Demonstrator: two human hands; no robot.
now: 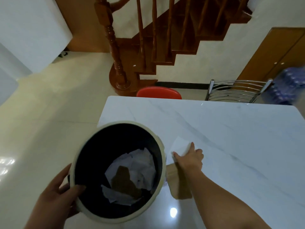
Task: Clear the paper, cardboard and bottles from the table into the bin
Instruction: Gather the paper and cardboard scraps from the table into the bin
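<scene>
A round bin [92,141] with a cream rim and dark inside is held at the left edge of the white marble table [231,138]. Crumpled white paper and a brown cardboard scrap [123,180] lie inside it. My left hand [56,194] grips the bin's near rim, thumb over the edge. My right hand [189,157] lies flat on the table, fingers on a white sheet of paper [179,144]. A brown cardboard piece [175,180] lies on the table under my right forearm, next to the bin.
A red chair [159,93] and a chrome chair back [237,91] stand at the table's far edge. A pack of blue-wrapped bottles [287,86] sits at the far right. A wooden staircase [148,38] rises behind, with glossy tiled floor to the left.
</scene>
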